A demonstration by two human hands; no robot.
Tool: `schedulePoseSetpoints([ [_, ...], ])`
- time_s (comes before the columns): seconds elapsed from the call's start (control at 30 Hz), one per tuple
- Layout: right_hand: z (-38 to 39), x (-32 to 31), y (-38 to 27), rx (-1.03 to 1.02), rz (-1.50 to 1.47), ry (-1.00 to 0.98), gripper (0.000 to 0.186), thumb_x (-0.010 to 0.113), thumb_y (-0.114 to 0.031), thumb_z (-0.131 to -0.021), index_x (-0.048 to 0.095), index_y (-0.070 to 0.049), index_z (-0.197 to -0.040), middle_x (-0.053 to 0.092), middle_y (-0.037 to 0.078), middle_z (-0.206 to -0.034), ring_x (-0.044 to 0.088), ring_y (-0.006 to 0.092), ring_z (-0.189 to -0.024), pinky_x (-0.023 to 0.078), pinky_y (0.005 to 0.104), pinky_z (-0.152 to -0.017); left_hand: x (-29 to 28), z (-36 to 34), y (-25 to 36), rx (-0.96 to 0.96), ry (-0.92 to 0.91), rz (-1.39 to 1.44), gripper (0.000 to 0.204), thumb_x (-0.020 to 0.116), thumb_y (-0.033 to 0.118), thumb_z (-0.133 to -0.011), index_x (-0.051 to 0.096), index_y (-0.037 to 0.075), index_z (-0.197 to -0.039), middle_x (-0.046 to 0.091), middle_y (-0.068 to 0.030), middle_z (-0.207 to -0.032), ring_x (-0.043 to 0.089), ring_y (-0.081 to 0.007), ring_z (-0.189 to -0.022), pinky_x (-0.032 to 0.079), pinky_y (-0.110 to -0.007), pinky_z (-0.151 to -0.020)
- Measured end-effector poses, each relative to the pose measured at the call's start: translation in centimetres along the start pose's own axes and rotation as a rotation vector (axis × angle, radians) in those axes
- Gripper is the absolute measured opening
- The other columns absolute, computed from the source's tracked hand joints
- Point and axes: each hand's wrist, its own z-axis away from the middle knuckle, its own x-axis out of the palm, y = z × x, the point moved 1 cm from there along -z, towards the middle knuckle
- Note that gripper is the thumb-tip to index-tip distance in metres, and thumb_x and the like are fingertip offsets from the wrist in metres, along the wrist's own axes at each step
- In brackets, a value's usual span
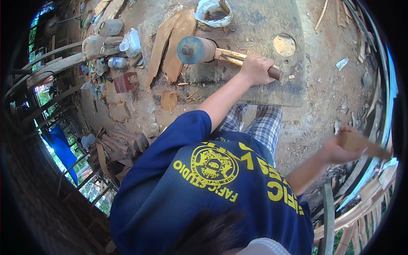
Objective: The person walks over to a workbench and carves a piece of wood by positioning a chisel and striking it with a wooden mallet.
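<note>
My left hand (257, 69) is closed on a pale wooden handle (229, 57) with a split or double bar and a dark brown round end (276, 74). The handle reaches to a cylinder with a blue disc top and a central bolt (185, 49), on a worn wooden board (276, 93). My right hand (333, 148), slightly blurred, is out at the lower right, gripping a flat brown piece of wood (367, 146).
Loose planks (170, 42), a wood block (168, 100) and a white bucket (227, 15) surround the cylinder. Plastic jugs and bottles (97, 45) lie at the left, with stacked wood scraps (123, 144) below them. Curved timber pieces (350, 216) stand at the lower right.
</note>
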Motion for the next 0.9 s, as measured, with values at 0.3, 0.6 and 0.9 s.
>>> schedulePoseSetpoints([
  [0.3,5.2,0.7,5.4,0.775,0.158,-0.241,0.02,0.054,-0.022,-0.093,0.055,-0.004,-0.103,0.056,0.006,-0.076,0.054,0.015,-0.065,0.042,0.0237,-0.051,1.4,1.3,0.3,0.017,-0.089,0.01,0.025,0.076,0.028,-0.056,0.059,0.015,-0.068,0.065,-0.0048,-0.064,0.066,-0.0226,-0.062,0.051,-0.036,-0.057],
  [0.6,13.0,3.9,11.4,0.339,-0.169,-0.153,0.045,0.063,-0.031,-0.089,0.05,-0.001,-0.12,0.06,0.013,-0.102,0.06,0.0243,-0.095,0.05,0.0325,-0.082,3.6,1.7,-0.2,0.069,-0.119,0.025,0.021,0.073,0.021,-0.056,0.057,0.015,-0.068,0.062,-0.003,-0.062,0.064,-0.0227,-0.059,0.05,-0.034,-0.055],
  [0.9,9.2,1.4,6.9,0.942,0.455,-0.047,0.033,0.058,-0.038,-0.091,0.051,-0.008,-0.102,0.058,0.009,-0.069,0.058,0.0172,-0.049,0.034,0.0231,-0.037,3.4,2.6,0.5,0.031,-0.152,-0.02,0.02,0.072,0.024,-0.059,0.06,0.015,-0.071,0.066,-0.0047,-0.065,0.066,-0.0231,-0.061,0.051,-0.036,-0.058],
])
